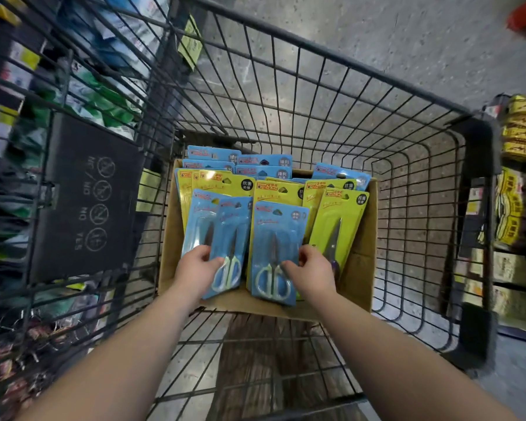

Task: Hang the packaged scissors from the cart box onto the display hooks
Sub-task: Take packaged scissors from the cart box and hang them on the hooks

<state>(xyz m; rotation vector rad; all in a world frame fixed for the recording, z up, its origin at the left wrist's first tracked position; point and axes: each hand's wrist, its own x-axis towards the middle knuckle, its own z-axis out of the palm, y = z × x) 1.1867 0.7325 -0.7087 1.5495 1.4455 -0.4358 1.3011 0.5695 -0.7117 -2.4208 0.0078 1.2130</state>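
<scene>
A cardboard box (360, 268) sits in the wire cart (286, 86) and holds several packaged scissors on blue and yellow cards. My left hand (195, 270) grips the lower part of a small stack of blue packs (228, 235) at the box's front left, thumb on the front pack's face. My right hand (310, 268) pinches the right edge of another blue pack (274, 235), thumb over the white handles. A yellow pack (342, 220) leans just right of that hand. No display hooks are in view.
The cart's folded child-seat flap (85, 202) stands at left. Blurred shelves of goods (19, 132) line the left side, and yellow packaged goods (520, 141) hang at right. Grey speckled floor (407, 41) lies beyond the cart.
</scene>
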